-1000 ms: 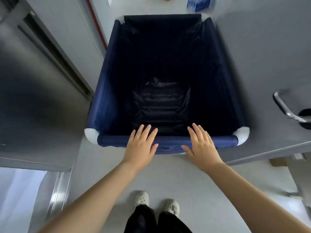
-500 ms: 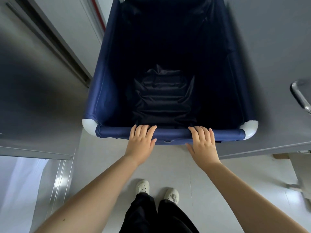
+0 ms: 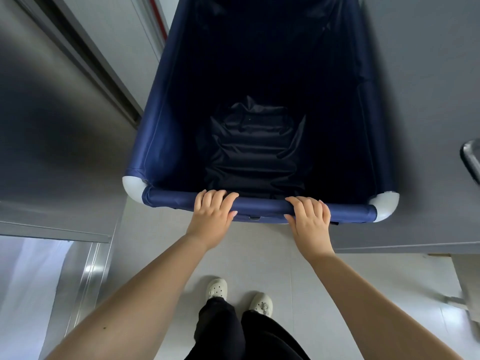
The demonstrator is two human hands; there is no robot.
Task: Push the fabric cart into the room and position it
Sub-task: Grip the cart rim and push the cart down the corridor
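Observation:
A navy fabric cart (image 3: 158,141) with white plastic corners fills the upper middle of the head view, standing in a doorway. Dark crumpled fabric (image 3: 253,149) lies at its bottom. My left hand (image 3: 211,219) is curled over the near top rail, left of centre. My right hand (image 3: 310,220) grips the same rail, right of centre. The cart's far end is cut off by the top of the frame.
A grey door frame and wall (image 3: 65,120) run close along the cart's left side. A grey door (image 3: 420,100) with a metal handle (image 3: 471,159) stands close on the right. Pale floor tiles (image 3: 259,255) lie under my feet.
Both hands went from open fingers resting on the rail to curled grips over it. The cart has come nearer and reaches higher in view.

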